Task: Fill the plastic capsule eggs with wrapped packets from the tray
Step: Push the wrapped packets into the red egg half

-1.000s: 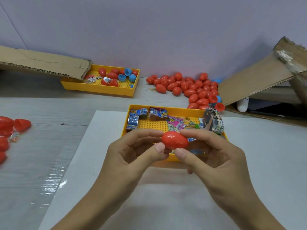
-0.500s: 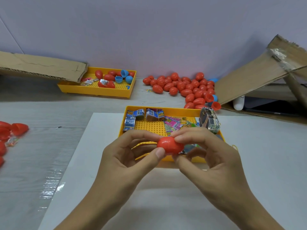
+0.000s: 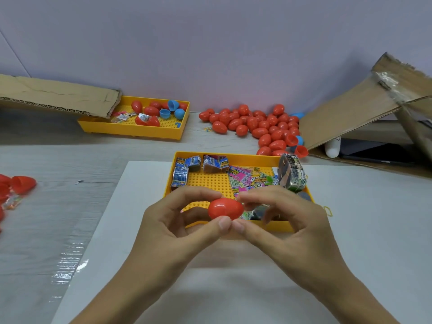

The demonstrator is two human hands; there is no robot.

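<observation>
The red capsule egg (image 3: 225,209) lies with its long axis left to right, held above the near edge of the yellow tray (image 3: 233,156) of wrapped packets (image 3: 243,177). The left hand (image 3: 177,220) pinches its left end and the right hand (image 3: 287,220) its right end, thumbs underneath and nearly touching. Both hands are equally close, so pressing shut or pulling apart runs along that axis.

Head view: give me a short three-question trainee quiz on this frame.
1. True or false: the red egg is held by both the left hand and the right hand.
2. The near tray holds: A) wrapped packets B) blue egg halves C) nothing.
3. Where is the big pile of red eggs relative to the near tray?

Key: 1 true; 2 A; 3 behind it, near the wall.
</observation>
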